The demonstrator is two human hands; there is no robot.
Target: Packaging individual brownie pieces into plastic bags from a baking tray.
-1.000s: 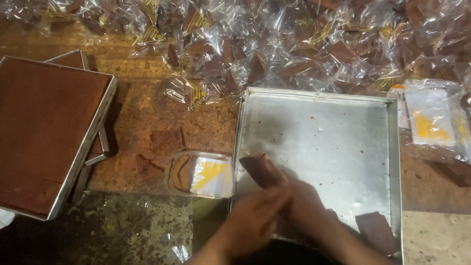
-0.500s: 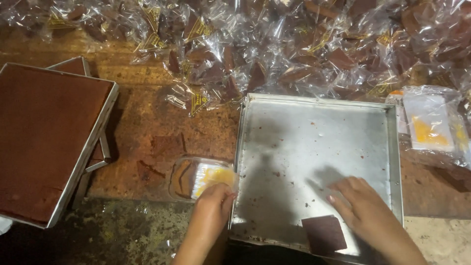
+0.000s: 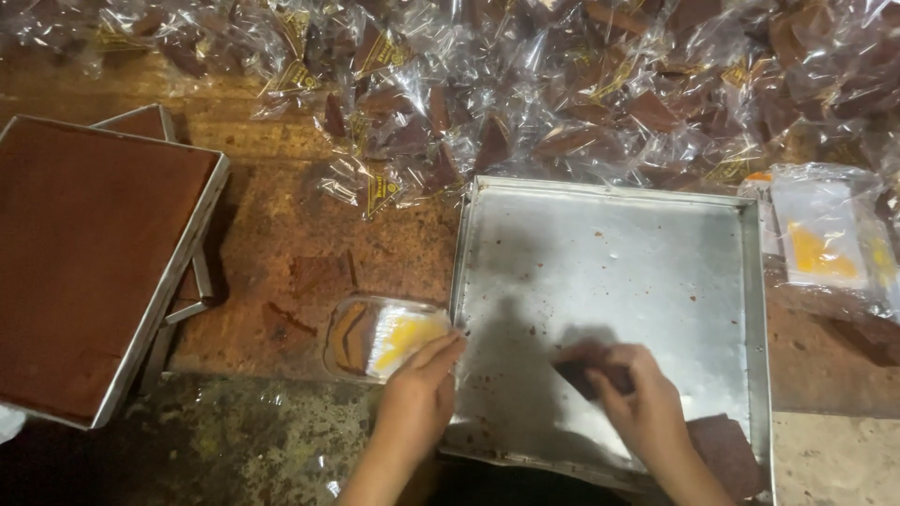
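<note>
A square metal tray (image 3: 712,234) lies in front of me, nearly bare apart from crumbs. My right hand (image 3: 637,398) is over its near part, fingers closed on a dark brown slab piece (image 3: 586,373). Another brown piece (image 3: 724,452) rests in the tray's near right corner beside my wrist. My left hand (image 3: 419,394) reaches to the tray's left edge, its fingertips on a small stack of clear bags with yellow print (image 3: 389,337) lying on the worn table.
A heap of clear-wrapped brown pieces (image 3: 562,94) covers the far side of the table. At the left a metal tray full of brown slab (image 3: 89,262) sits on another tray. More clear bags with yellow print (image 3: 825,239) lie at the right.
My hands were together over the tray's near edge, then parted. My left hand went to the bag stack; my right hand picked a brown piece up off the tray.
</note>
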